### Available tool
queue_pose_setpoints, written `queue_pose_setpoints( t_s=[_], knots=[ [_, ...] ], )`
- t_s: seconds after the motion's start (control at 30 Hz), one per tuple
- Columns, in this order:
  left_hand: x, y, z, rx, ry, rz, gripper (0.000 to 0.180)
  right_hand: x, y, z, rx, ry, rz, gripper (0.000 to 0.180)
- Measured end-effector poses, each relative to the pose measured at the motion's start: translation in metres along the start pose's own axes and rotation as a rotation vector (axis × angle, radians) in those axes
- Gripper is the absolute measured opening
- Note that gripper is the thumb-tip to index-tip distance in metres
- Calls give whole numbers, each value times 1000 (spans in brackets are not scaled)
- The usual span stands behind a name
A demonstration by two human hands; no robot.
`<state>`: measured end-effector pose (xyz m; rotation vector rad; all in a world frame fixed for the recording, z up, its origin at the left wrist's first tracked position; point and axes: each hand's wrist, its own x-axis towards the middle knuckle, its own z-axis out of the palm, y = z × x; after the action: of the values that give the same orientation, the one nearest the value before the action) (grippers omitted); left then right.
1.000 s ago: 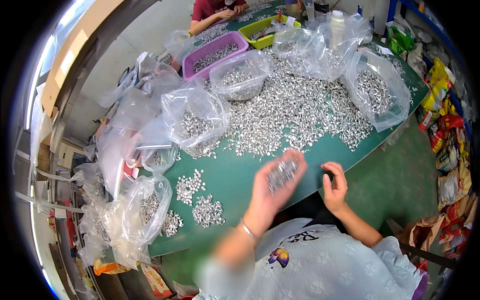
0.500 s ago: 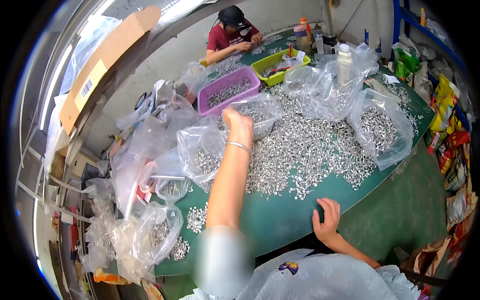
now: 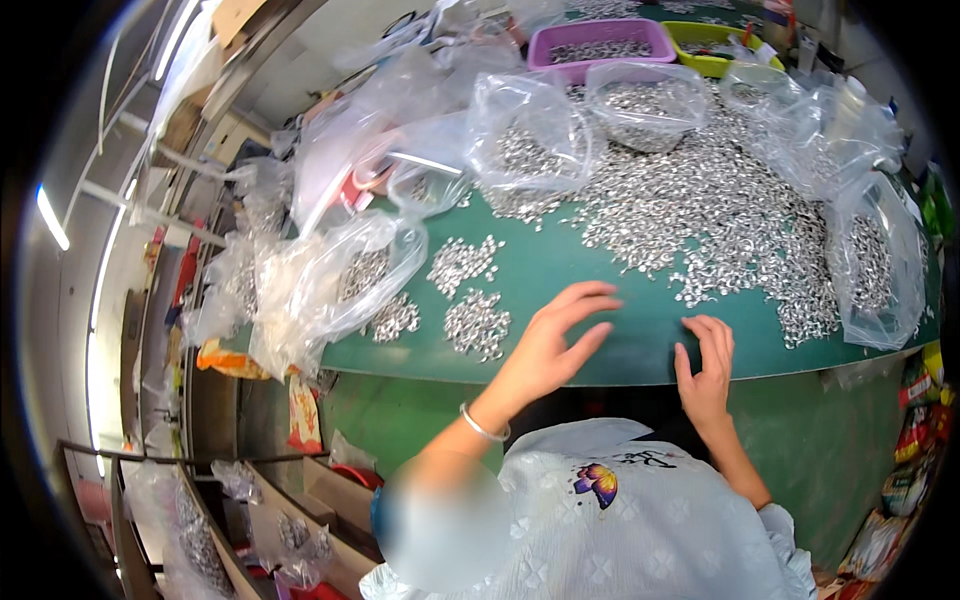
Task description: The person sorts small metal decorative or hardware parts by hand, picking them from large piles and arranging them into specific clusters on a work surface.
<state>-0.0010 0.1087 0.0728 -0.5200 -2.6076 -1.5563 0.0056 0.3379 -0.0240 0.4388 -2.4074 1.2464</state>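
My left hand [image 3: 560, 340] hovers over the front part of the green table [image 3: 620, 300], fingers apart and slightly blurred, with nothing visible in it. At the table's front edge, my right hand [image 3: 708, 365] rests with fingers spread and holds nothing. Beyond both hands spreads a wide pile of small curved silver metal pieces [image 3: 690, 215]. To the left of my left hand lie small separate heaps of the same kind: a near heap [image 3: 477, 324], a farther heap [image 3: 463, 262] and one [image 3: 396, 317] beside a clear bag.
Open clear plastic bags with metal pieces stand around the pile: a middle bag [image 3: 530, 140], a back bag [image 3: 645, 105], a right bag [image 3: 872, 265] and a left bag [image 3: 350, 280]. A purple bin [image 3: 600, 70] and a yellow-green bin [image 3: 710, 65] sit at the back.
My left hand has drawn back from the bag by the purple bin toward the table's front edge. The view has turned left and downward. My right hand stays near the edge.
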Motion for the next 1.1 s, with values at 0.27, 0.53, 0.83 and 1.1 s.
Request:
queue_pose_setpoints(
  t_s=[0.27, 0.53, 0.83, 1.1],
  knots=[
    [-111, -109, -26, 484, 731, -304, 45, 43, -44, 63, 383, -644, -201, 39],
    [-84, -148, -44, 488, 569, -282, 39, 88, -74, 196, 511, -740, -266, 42],
    [-86, -118, -17, 328, 498, -254, 51, 94, -83, 182, 422, -806, -266, 44],
    [-83, -122, -17, 374, 508, -322, 52, 89, -79, 187, 309, -880, -407, 43]
  ],
)
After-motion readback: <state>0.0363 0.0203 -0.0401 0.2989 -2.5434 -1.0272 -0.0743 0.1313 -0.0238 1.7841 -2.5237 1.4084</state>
